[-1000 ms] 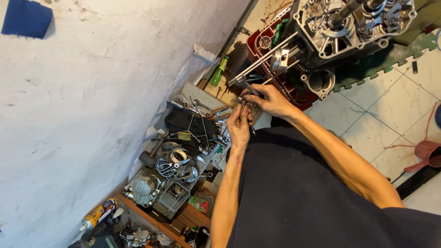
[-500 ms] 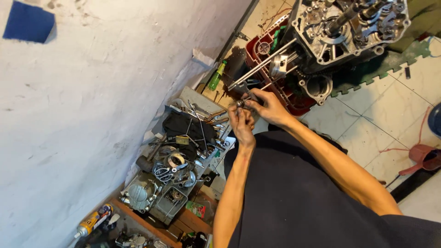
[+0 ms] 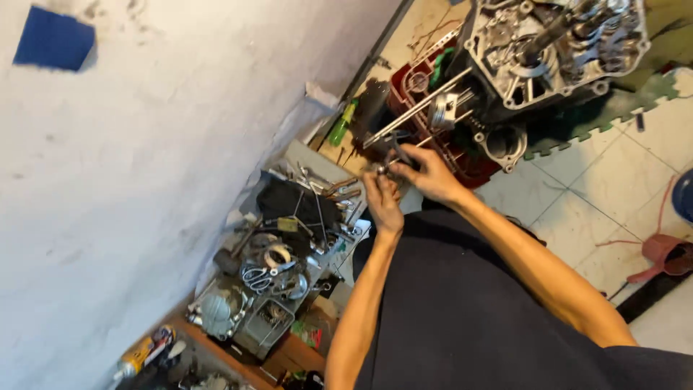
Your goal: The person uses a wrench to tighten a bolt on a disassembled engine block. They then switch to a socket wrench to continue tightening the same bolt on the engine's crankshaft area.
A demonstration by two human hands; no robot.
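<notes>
Both hands met close together in front of the person's dark-clad torso. The left hand (image 3: 382, 198) was clenched around a small metal part (image 3: 380, 168), which showed only as a bright speck at the fingertips; its kind could not be told. The right hand (image 3: 426, 173) was closed on a slim dark tool (image 3: 398, 148) whose tip met that same part. The part therefore sat between the two hands, just below the engine and above the edge of the parts tray.

An opened engine crankcase (image 3: 556, 50) lay directly beyond the hands, its gears and shafts exposed. Long steel studs (image 3: 419, 108) projected from it toward the hands, with a piston (image 3: 444, 112) beside them. The crankcase rested over a red drip pan (image 3: 411, 87), and a green foam mat (image 3: 650, 94) lay under its far side on the white tiled floor (image 3: 577, 188).

To the left of the hands, along a white plaster wall (image 3: 144, 180), stood a crowded metal tray (image 3: 303, 155) holding loose spanners and small hardware. A black pouch (image 3: 296, 206) lay on it. Nearer the person were scissors (image 3: 256, 276), a roll of white tape (image 3: 276, 254) and a grey engine cover (image 3: 216, 310). A green bottle (image 3: 343, 123) stood against the wall base. A blue patch (image 3: 54, 37) was fixed high on the wall. A red funnel (image 3: 668, 256) lay on the floor at the right.
</notes>
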